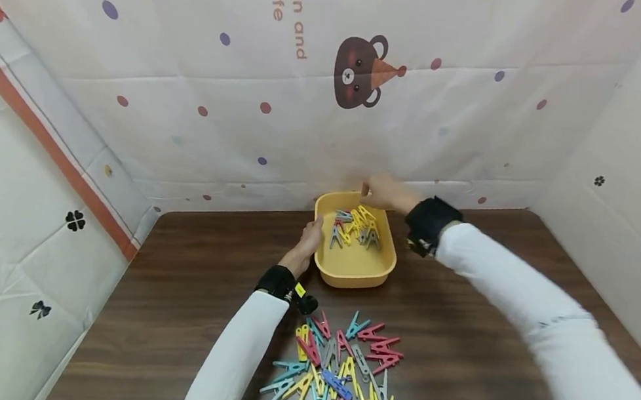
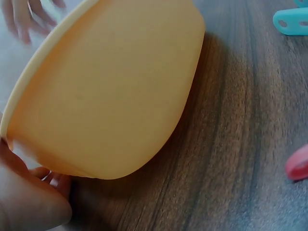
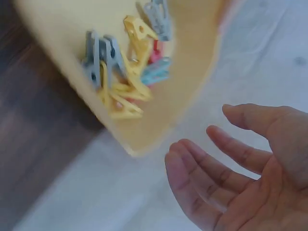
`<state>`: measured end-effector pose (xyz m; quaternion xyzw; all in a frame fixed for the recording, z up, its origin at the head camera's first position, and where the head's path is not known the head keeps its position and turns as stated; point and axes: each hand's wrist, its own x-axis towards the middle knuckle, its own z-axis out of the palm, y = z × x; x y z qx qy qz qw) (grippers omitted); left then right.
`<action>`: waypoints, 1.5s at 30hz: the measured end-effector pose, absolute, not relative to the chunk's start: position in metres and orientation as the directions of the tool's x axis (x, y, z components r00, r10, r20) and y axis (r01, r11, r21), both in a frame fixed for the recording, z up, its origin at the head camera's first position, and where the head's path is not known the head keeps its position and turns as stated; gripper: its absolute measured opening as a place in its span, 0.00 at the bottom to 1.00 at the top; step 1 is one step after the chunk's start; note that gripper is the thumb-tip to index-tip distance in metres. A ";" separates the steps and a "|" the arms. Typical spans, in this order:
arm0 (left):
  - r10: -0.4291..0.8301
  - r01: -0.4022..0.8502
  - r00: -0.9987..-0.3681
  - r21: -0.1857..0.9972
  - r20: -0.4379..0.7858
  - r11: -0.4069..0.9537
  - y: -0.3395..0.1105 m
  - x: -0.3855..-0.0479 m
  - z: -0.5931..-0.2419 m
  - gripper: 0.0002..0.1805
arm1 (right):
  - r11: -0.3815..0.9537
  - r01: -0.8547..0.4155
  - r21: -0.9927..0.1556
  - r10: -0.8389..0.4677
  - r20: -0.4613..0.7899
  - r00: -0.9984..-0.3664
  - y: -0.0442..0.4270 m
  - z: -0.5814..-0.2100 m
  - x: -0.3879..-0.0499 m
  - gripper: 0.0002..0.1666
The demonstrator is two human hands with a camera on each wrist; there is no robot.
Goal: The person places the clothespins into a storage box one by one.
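A yellow plastic basin (image 1: 351,269) stands near the back of the table, with several clothespins (image 1: 362,221) in yellow, grey, red and teal heaped in its far half. My left hand (image 1: 308,241) grips the basin's left side by the rim; in the left wrist view that hand (image 2: 31,192) shows at the lower left against the basin's wall (image 2: 110,96). Beyond the basin's far right corner is my right hand (image 1: 383,193), blurred in the head view. The right wrist view has this hand (image 3: 240,178) with fingers spread and bent slightly, apart from the rim, holding nothing.
Nearer the front of the dark wooden table (image 1: 184,303) lies a loose pile of clothespins (image 1: 330,373) in red, yellow, blue, teal and grey. A white patterned cloth (image 1: 232,144) hangs right behind the table, with more cloth at both sides.
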<state>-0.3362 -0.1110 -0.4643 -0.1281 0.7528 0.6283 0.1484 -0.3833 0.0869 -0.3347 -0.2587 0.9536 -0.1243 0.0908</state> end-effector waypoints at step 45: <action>0.005 -0.337 -0.939 0.921 -0.344 0.194 -0.110 -0.336 -0.468 0.40 | -0.156 -0.892 0.424 -0.983 -0.153 0.099 0.148 -0.431 -0.153 0.08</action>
